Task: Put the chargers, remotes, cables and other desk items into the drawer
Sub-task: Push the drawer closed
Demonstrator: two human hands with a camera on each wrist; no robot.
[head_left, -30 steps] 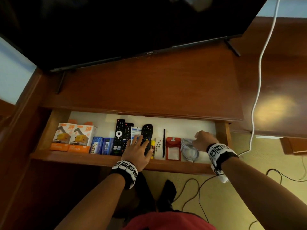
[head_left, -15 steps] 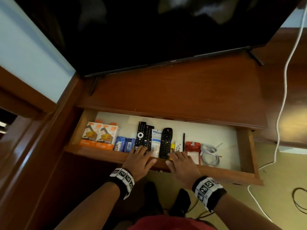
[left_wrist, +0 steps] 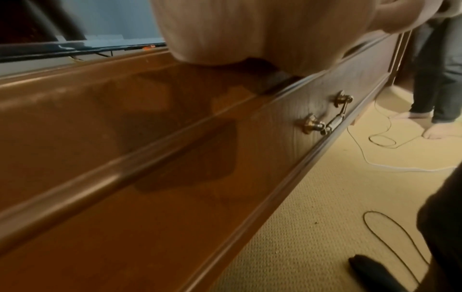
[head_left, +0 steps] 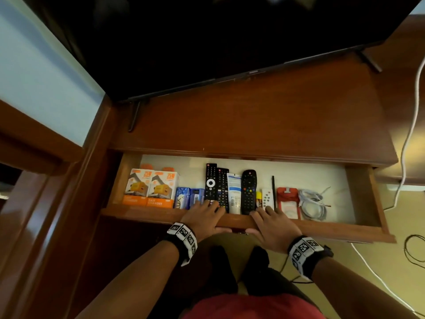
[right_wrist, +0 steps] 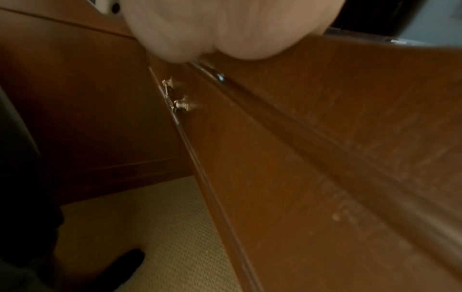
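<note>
The wooden drawer (head_left: pixel 142 214) stands open under the desk top. In a row inside lie two orange charger boxes (head_left: pixel 150 189), blue packs (head_left: pixel 182 196), three black remotes (head_left: pixel 211 183), a white tube (head_left: pixel 234 192), a small white remote (head_left: pixel 267 198), a black pen (head_left: pixel 273 189), a red pouch (head_left: pixel 287 201) and a coiled white cable (head_left: pixel 312 203). My left hand (head_left: pixel 202 215) and right hand (head_left: pixel 273 219) rest side by side on the drawer's front rail, fingers flat over its top, thumbs along its face. Both wrist views show a palm (left_wrist: pixel 250 29) (right_wrist: pixel 225 25) on the rail above the brass handle (left_wrist: pixel 325 116).
A dark TV (head_left: pixel 207 42) stands on the desk top (head_left: pixel 253 116). A white cord (head_left: pixel 411 125) hangs at the right. Black cable loops (head_left: pixel 411 249) lie on the beige carpet. Another person's legs (left_wrist: pixel 440 79) stand near the desk's far end. My feet (head_left: pixel 225 268) are below the drawer.
A second ago my left hand lay on a remote and my right was at the coiled cable. Both have drawn back onto the drawer's front rail. My head has moved to the right.
</note>
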